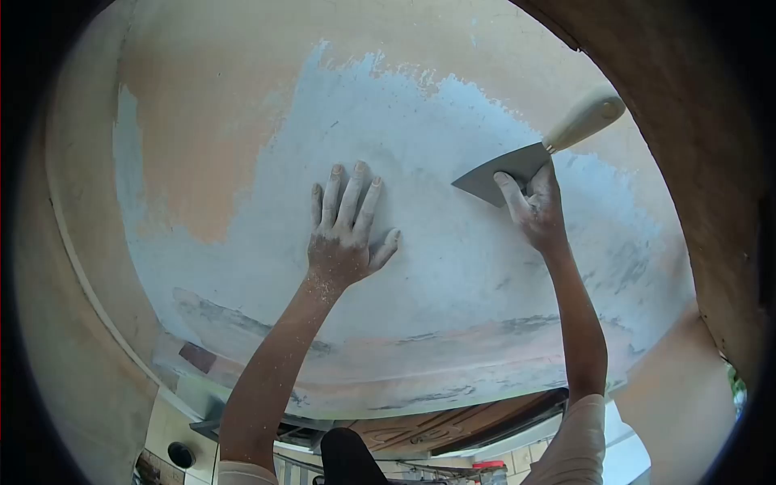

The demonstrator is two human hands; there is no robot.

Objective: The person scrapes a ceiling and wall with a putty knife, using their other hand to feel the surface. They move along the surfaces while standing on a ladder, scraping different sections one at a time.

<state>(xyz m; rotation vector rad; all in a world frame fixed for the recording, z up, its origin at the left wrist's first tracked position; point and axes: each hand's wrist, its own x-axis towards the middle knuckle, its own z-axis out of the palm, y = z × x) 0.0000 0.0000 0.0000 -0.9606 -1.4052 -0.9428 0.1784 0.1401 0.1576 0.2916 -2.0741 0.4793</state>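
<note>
My left hand (347,222), coated in white dust, lies flat on the wall (428,267) with its fingers spread. To its right, my right hand (533,202) grips a putty knife (509,167) by its metal blade, thumb on the near face. The knife's pale handle (588,118) points up and right, and the blade's edge faces left, close over the wall. Pale bluish-white bare plaster covers the middle of the wall around both hands, with ragged edges where beige and peach paint (186,153) begins.
A brown curved edge (687,162) borders the wall at the right. Below are a carved wooden panel (453,424), metal rungs (303,469), a red-topped container (488,466) and a dark round object (181,455) on the tiled floor. A pale strip (89,275) runs down the left.
</note>
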